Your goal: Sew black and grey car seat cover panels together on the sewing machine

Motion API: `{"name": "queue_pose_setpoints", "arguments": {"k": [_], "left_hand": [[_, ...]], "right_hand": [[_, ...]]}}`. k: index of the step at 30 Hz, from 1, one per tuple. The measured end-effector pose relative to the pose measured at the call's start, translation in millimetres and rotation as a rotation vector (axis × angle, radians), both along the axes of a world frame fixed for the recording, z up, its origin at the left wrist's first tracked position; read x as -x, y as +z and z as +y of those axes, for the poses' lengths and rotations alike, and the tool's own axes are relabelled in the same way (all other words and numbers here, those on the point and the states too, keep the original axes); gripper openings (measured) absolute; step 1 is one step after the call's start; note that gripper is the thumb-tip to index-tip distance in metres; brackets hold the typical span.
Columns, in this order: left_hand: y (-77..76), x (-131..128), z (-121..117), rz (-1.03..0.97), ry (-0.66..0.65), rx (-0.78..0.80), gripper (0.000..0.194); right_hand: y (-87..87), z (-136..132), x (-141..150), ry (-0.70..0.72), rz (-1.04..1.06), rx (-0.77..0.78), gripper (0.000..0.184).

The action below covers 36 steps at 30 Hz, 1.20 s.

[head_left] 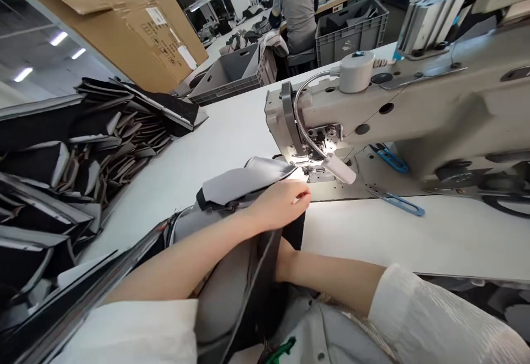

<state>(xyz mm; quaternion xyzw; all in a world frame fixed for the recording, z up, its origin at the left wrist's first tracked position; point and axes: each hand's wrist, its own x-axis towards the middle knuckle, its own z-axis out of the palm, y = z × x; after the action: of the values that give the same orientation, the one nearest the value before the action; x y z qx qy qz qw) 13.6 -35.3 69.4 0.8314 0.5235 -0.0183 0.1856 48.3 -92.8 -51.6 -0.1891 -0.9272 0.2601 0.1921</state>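
A grey and black fabric piece (244,182) lies bunched on the table, its far edge close to the needle area of a sewing machine (318,104). My left hand (281,204) rests over this fabric just in front of the presser foot, its fingers curled and closed on the edge. Below it, my right hand (285,256) reaches in behind a hanging black flap of the fabric; its fingers are hidden. The machine's small lamp (339,169) lights the spot beside my left fingertips.
Blue-handled thread snips (399,204) lie on the table at right, with another blue pair (389,158) under the machine arm. Stacked black and grey pieces (136,126) fill the left side. Beyond stand grey crates (236,77), a cardboard box (136,32) and a seated person (296,10).
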Motion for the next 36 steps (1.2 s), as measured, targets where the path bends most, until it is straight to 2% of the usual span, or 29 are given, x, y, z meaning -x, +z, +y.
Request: {"name": "queue_pose_setpoints", "arguments": {"k": [2,4,7,8,12,15,18,20,22,25,27,29,36], "left_hand": [[-29.1,0,33,0.218,0.016,0.031,0.027],[-52.3,14,54,0.337,0.072,0.092,0.037],[-67.4,34,68,0.32,0.177,0.163,0.046],[-68.4,37,71,0.312,0.196,0.157,0.043],[-68.3,38,72,0.348,0.151,-0.016,0.022],[-70.5,42,69,0.335,-0.001,-0.174,0.036],[-71.3,46,68,0.261,-0.19,-0.223,0.048],[-69.2,45,69,0.255,-0.246,-0.177,0.053],[-64.7,41,69,0.3,-0.241,-0.111,0.058],[-55.6,32,67,0.391,-0.215,-0.008,0.066],[-49.8,26,66,0.447,-0.188,0.068,0.07],[-45.4,21,65,0.498,-0.175,0.126,0.073],[-35.6,7,67,0.608,-0.199,0.208,0.072]], "right_hand": [[-0.9,4,-23,0.008,0.016,-0.027,0.031],[-2.5,11,-51,0.101,0.023,-0.087,0.027],[-3.6,24,-84,0.234,-0.034,-0.166,0.061],[-3.6,28,-88,0.247,-0.067,-0.175,0.064],[-7.0,38,-81,0.311,-0.107,-0.206,0.055],[-12.4,44,-73,0.351,-0.03,-0.27,0.05],[-14.4,57,-72,0.271,-0.011,-0.353,0.033],[-12.9,68,-75,0.124,-0.059,-0.398,0.027],[-10.6,78,-80,-0.011,-0.119,-0.44,0.026],[-9.2,81,-96,-0.018,-0.176,-0.486,0.024],[-11.0,76,-108,-0.001,-0.175,-0.508,0.026],[-14.5,68,-116,-0.046,-0.149,-0.539,0.03],[-19.7,47,-104,-0.203,-0.172,-0.509,0.04]]}}
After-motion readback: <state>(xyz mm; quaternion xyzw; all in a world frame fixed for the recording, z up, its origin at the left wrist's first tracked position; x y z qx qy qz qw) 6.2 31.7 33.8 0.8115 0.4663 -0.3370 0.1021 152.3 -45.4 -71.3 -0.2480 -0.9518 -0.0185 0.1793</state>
